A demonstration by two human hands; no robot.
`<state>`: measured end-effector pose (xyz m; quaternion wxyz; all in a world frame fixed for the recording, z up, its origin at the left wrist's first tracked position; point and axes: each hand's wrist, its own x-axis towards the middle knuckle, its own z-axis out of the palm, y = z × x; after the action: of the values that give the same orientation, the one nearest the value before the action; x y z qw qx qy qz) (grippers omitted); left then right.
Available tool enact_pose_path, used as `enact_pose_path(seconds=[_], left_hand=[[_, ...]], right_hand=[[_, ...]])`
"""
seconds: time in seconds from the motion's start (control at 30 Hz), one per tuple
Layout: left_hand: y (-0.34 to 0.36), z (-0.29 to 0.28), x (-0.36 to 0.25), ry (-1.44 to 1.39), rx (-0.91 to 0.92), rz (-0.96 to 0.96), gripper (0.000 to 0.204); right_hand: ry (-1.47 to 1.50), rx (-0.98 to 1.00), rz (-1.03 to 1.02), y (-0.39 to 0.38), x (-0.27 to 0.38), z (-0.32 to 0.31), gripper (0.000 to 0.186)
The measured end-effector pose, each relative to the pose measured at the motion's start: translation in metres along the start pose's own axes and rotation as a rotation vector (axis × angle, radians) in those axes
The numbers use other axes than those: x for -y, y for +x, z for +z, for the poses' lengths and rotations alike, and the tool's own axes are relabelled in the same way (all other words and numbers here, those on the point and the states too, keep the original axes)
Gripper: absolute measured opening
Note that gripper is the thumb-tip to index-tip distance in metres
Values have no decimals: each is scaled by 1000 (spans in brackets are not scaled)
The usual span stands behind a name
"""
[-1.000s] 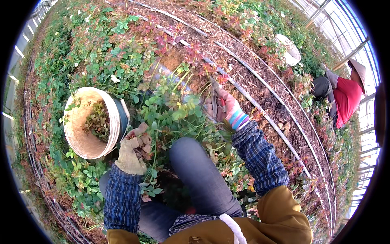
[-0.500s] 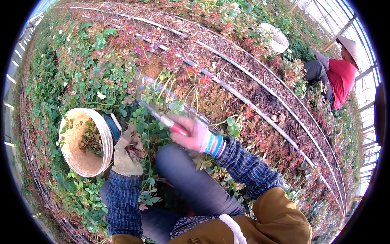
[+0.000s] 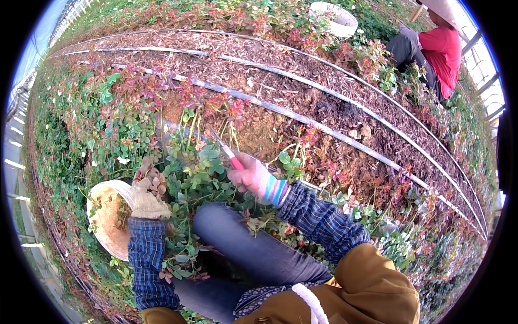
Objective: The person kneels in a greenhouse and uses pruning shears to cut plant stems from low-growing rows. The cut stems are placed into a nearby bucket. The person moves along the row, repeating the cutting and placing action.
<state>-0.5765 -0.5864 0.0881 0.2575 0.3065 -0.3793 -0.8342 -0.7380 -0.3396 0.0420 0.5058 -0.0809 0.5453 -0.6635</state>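
Observation:
My left hand [image 3: 148, 202], in a beige work glove, is closed around a bunch of wilted brownish leaves [image 3: 155, 182]. It overlaps the right rim of a white bucket [image 3: 111, 240], which leans on its side among the plants with some leafy clippings inside. My bare right hand [image 3: 250, 175], with striped bands at its wrist, grips a red-handled tool [image 3: 236, 162]. Its thin grey blade points up and left, close to green leafy stems [image 3: 209, 154]. Whether the blade touches a stem, I cannot tell.
My bent knee [image 3: 221, 224] rises between my forearms. Grey irrigation pipes [image 3: 302, 117] curve along the mulched soil beyond the plants. A second white bucket [image 3: 340, 21] and a co-worker in a red shirt [image 3: 440, 51] are at the far right. Low leafy plants surround me.
The view has shifted, so the co-worker and far bucket appear higher. My left hand, still holding leaves, now overlaps the bucket rim. The blade in my right hand has swung more upright.

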Motion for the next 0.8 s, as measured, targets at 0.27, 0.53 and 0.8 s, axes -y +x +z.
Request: enact_pose_path(seconds=[0.27, 0.53, 0.8], left_hand=[[16, 19, -14, 272, -133, -114, 44], [12, 14, 4, 302, -270, -253, 46], [-12, 37, 18, 354, -195, -245, 34]], right_hand=[[134, -146, -27, -8, 4, -1, 51], [311, -400, 31, -7, -3, -12, 52], [-216, -525, 33, 45, 12, -24, 70]])
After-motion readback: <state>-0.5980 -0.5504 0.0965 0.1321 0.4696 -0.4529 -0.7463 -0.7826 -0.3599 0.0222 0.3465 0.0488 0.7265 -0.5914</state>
